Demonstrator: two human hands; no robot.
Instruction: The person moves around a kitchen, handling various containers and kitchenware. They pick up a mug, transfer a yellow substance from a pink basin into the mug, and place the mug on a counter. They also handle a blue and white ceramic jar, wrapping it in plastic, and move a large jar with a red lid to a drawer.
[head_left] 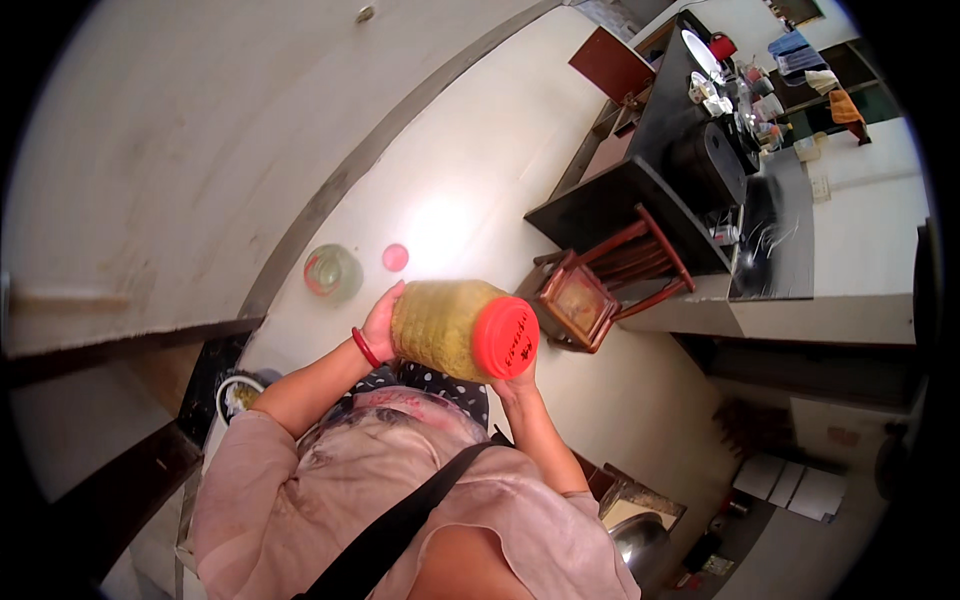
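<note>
A big see-through jar (440, 325) with yellowish contents lies tilted between my two hands, in front of my body. Its red screw lid (507, 338) is on and points to the right; dark handwriting marks the lid. My left hand (381, 325), with a red bangle on the wrist, grips the jar's base end. Under the lid end, my right hand (516, 383) supports the jar, most of its fingers hidden behind it. On the floor beyond stand a clear greenish jar (333, 273) and, beside it, a round pink lid (396, 257).
A small wooden chair (580, 300) stands right of the jar, against a dark counter (640, 185) crowded with kitchen things. One red-brown cabinet door (612, 63) hangs open. A pale wall (200, 130) rises on the left. Behind my left elbow is a bucket-like container with a white handle (222, 392).
</note>
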